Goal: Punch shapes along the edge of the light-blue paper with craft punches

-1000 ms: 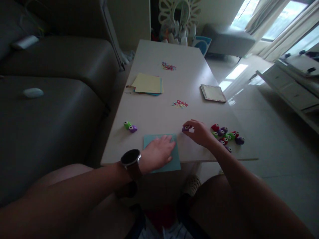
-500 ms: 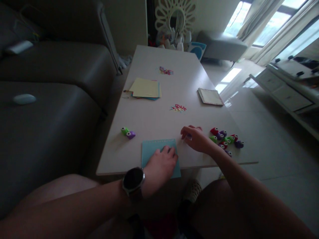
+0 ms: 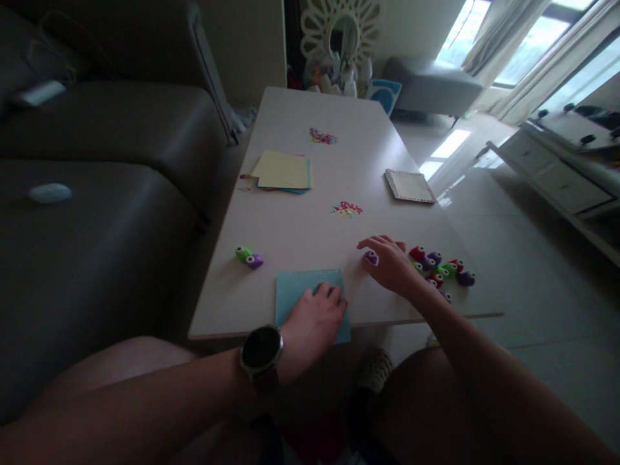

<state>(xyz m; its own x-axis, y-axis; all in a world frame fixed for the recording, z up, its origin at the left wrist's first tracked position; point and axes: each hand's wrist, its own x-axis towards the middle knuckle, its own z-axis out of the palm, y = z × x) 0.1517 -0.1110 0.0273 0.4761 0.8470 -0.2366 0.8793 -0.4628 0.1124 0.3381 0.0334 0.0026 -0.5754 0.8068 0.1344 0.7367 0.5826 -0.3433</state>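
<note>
Fingers (image 3: 379, 238) of right hand (image 3: 393, 267) gape around purple toy (image 3: 371, 257); left hand (image 3: 314, 323) rests half-curled on blue paper (image 3: 289, 290).

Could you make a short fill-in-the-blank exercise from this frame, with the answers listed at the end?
The watch is worn on the ____ wrist.
The googly-eyed toy between thumb and forefinger of the right hand is ____.
Left of the blue paper, a purple toy sits beside a ____ one.
Small colourful pieces lie in ____ piles on the table.
Missing words: left; purple; green; two.
</note>
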